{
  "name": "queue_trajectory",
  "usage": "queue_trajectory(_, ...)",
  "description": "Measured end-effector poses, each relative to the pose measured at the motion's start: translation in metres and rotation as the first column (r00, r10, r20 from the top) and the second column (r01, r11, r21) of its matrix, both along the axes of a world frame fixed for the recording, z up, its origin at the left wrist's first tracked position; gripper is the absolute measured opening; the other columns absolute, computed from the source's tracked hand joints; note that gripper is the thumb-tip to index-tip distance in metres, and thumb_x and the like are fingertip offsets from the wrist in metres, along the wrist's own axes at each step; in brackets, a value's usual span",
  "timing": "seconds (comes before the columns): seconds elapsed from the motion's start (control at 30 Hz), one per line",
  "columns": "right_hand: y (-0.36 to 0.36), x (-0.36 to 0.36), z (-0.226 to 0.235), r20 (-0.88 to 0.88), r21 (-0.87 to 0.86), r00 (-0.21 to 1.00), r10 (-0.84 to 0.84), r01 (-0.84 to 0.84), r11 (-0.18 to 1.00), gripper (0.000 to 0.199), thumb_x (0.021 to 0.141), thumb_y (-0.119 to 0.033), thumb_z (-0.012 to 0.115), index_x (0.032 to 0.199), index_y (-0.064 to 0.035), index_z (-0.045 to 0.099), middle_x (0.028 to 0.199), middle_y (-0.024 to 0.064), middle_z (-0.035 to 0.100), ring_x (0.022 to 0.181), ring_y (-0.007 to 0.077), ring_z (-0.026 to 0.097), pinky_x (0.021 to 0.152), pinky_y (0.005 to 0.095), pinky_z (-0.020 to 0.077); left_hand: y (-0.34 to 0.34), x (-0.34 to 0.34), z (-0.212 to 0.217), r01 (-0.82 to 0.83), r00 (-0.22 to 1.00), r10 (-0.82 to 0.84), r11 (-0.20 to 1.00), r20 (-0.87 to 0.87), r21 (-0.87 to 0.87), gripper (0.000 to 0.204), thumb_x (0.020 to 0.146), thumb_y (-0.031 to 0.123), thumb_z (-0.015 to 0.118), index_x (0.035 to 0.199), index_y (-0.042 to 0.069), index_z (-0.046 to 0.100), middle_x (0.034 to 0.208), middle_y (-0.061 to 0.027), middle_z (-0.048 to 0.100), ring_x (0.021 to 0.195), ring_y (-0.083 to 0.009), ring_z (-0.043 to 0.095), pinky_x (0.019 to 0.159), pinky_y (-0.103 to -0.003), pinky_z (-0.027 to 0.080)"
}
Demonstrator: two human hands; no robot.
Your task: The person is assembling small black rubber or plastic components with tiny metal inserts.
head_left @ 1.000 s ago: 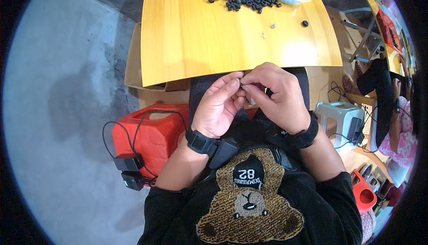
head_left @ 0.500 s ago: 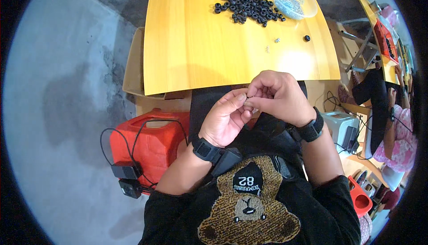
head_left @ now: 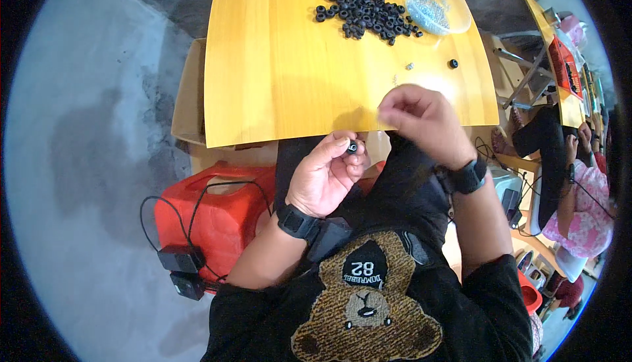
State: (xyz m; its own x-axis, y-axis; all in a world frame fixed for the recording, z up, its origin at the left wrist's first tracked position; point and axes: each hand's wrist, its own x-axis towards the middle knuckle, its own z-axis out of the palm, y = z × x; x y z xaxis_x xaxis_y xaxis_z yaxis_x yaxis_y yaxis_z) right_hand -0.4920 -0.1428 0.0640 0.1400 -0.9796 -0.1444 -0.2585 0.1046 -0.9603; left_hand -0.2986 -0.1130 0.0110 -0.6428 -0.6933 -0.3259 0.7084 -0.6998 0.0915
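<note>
Left hand [head_left: 324, 176] is pinching a small black ring [head_left: 352, 147] between thumb and fingertips, palm turned up, just below the near edge of the yellow tabletop [head_left: 283, 66]. Right hand [head_left: 421, 120] is hovering over that near edge, fingers curled together in a loose pinch; whether anything is sitting inside it, I cannot tell. Both wrists are wearing black bands. Far up the tabletop a pile of black rings [head_left: 359, 3] is lying beside a clear bowl [head_left: 436, 5] of small silvery pieces, and one stray ring [head_left: 453, 64] is sitting alone, nearer the right hand. Down on the floor to the left, a red container [head_left: 217, 220] is standing with black cables draped on it.
</note>
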Motion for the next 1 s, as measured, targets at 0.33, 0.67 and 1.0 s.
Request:
queue_trajectory(0.33, -0.086, -0.034, -0.02, -0.711, -0.216, 0.635, -0.303, 0.212, 0.953, 0.027, 0.074, -0.028, 0.063, 0.073, -0.0019, 0.067, 0.071, 0.0187, 0.063, 0.067, 0.0332, 0.062, 0.063, 0.0402, 0.0498, -0.015, 0.007, 0.003, -0.049, 0.998, 0.048, 0.999, 0.041, 0.021, 0.01, 0.087, 0.012, 0.053, 0.092, 0.004, 0.057, 0.084, -0.0086, 0.055, 0.072, -0.0142, 0.047, 0.063, -0.024, 0.043)
queue_trajectory(0.67, -0.106, -0.026, -0.04, -0.786, -0.221, 0.519, -0.336, 0.272, 0.937, 0.025, 0.073, -0.026, 0.066, 0.079, -0.0016, 0.067, 0.066, 0.0111, 0.064, 0.062, 0.0226, 0.062, 0.059, 0.0329, 0.0481, -0.032, 0.015, -0.004, -0.094, 0.996, 0.094, 0.995, -0.001, 0.039, 0.01, 0.087, 0.011, 0.052, 0.093, 0.004, 0.056, 0.084, -0.0086, 0.056, 0.073, -0.0152, 0.048, 0.064, -0.025, 0.043)
queue_trajectory(1.0, -0.091, -0.03, -0.024, -0.633, -0.26, 0.686, -0.358, 0.248, 0.933, 0.016, 0.071, -0.015, 0.065, 0.076, -0.0005, 0.064, 0.066, 0.0114, 0.063, 0.061, 0.0197, 0.062, 0.058, 0.0301, 0.0488, -0.032, 0.012, -0.004, -0.092, 0.995, 0.089, 0.992, 0.049, 0.083, 0.011, 0.087, 0.012, 0.053, 0.094, 0.004, 0.056, 0.084, -0.0091, 0.056, 0.072, -0.0155, 0.048, 0.063, -0.025, 0.043)
